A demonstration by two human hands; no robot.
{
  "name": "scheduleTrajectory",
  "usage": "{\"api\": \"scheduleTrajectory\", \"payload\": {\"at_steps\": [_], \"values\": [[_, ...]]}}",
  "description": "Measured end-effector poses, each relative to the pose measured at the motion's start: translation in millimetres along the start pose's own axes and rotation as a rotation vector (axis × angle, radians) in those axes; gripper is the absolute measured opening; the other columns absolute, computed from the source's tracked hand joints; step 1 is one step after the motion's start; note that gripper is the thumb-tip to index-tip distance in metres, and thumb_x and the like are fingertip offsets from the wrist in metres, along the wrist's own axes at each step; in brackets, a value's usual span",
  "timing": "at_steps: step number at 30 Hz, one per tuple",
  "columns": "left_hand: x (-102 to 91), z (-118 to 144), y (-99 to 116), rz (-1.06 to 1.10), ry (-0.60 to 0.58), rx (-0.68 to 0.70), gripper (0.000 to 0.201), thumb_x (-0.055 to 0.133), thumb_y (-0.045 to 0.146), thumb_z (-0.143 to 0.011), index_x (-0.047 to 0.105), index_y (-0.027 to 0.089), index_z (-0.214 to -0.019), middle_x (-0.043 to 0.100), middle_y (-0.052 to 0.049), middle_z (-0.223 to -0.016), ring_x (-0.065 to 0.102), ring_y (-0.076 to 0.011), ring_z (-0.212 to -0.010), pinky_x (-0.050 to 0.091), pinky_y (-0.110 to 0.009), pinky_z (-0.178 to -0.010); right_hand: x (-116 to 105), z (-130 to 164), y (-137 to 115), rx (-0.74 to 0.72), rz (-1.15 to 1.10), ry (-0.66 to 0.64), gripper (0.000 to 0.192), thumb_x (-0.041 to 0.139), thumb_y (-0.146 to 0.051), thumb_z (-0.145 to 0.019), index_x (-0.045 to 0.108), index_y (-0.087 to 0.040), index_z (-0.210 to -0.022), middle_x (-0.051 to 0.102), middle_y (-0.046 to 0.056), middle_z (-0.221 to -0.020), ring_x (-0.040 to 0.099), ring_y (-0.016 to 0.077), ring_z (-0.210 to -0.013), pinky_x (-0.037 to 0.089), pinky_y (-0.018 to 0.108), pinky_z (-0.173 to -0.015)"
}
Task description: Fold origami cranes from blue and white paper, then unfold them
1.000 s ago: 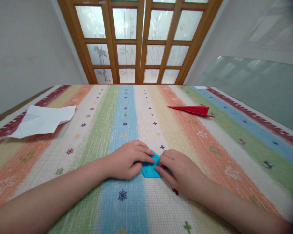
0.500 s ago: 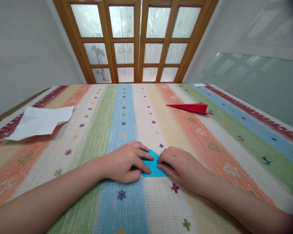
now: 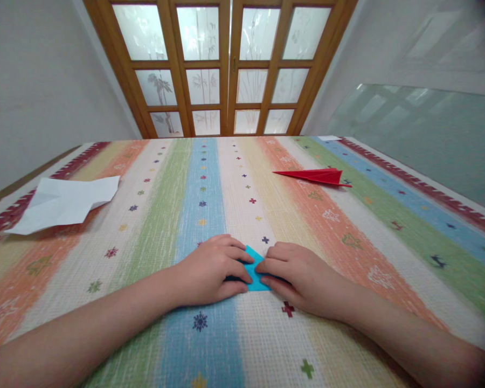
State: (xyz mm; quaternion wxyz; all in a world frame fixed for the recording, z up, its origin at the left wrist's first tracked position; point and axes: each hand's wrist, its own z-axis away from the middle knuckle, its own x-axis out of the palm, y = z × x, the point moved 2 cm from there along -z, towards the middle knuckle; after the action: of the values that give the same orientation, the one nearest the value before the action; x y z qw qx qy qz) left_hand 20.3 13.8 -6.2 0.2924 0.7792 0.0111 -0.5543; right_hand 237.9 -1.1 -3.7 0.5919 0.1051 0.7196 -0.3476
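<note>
A small folded piece of blue paper [image 3: 255, 269] lies on the striped mat [image 3: 210, 188] near its front middle. My left hand [image 3: 212, 269] presses on the paper's left side with its fingertips. My right hand [image 3: 297, 275] presses on the paper's right side, fingers curled over its edge. Only a narrow blue wedge shows between the two hands; the remainder of the paper is hidden under them.
A red folded paper plane [image 3: 317, 175] lies at the back right of the mat. A creased white sheet [image 3: 62, 203] rests at the left edge. Wooden glazed doors [image 3: 226, 64] stand behind, and a glass panel [image 3: 420, 134] leans at the right.
Both hands have closed in over the blue paper, so less of it shows. The view has shifted slightly, and the hands sit a little higher in the picture.
</note>
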Motion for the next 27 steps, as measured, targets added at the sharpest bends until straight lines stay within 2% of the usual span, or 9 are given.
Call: {"api": "scheduleTrajectory", "payload": {"at_steps": [7,13,19,24,27], "values": [[-4.3,0,-3,0.050,-0.029,-0.007,0.015,0.072,0.029,-0.087,0.076,0.027,-0.102,0.070,-0.003,-0.123,0.058,-0.0268,-0.120,0.040,-0.047,-0.108,-18,2,3,-0.036,-0.016,-0.096,0.024,0.054,-0.030,-0.099,0.070,-0.026,-0.118,0.064,0.006,-0.093,0.057,0.0192,-0.085,0.039,0.031,-0.074],[-7.9,2,-4,0.063,-0.057,0.015,0.019,0.071,0.027,-0.087,0.075,0.027,-0.105,0.069,-0.003,-0.126,0.055,-0.0264,-0.123,0.038,-0.046,-0.109,-36,8,10,-0.052,-0.025,-0.198,0.023,0.058,-0.026,-0.098,0.073,-0.030,-0.114,0.062,0.004,-0.093,0.057,0.0167,-0.083,0.041,0.028,-0.074],[-9.2,3,-4,0.062,-0.046,0.046,0.020,0.069,0.026,-0.086,0.075,0.026,-0.105,0.068,-0.005,-0.126,0.056,-0.0275,-0.123,0.039,-0.048,-0.108,-40,10,17,-0.045,-0.087,-0.268,0.024,0.060,-0.025,-0.097,0.073,-0.032,-0.116,0.060,0.002,-0.094,0.057,0.0150,-0.083,0.042,0.027,-0.075],[-10.3,4,-4,0.056,-0.049,0.073,0.023,0.071,0.034,-0.086,0.074,0.026,-0.107,0.068,-0.007,-0.127,0.056,-0.0294,-0.123,0.039,-0.049,-0.108,-40,12,22,-0.047,-0.118,-0.277,0.018,0.064,-0.026,-0.094,0.077,-0.030,-0.106,0.061,0.002,-0.096,0.059,0.0142,-0.084,0.044,0.026,-0.077],[-9.2,4,-4,0.039,-0.040,0.087,0.022,0.070,0.033,-0.087,0.074,0.026,-0.107,0.069,-0.007,-0.126,0.056,-0.0293,-0.123,0.040,-0.050,-0.107,-43,14,21,-0.043,-0.115,-0.274,0.017,0.065,-0.024,-0.092,0.078,-0.029,-0.102,0.063,0.003,-0.099,0.061,0.0153,-0.087,0.045,0.027,-0.078]]}}
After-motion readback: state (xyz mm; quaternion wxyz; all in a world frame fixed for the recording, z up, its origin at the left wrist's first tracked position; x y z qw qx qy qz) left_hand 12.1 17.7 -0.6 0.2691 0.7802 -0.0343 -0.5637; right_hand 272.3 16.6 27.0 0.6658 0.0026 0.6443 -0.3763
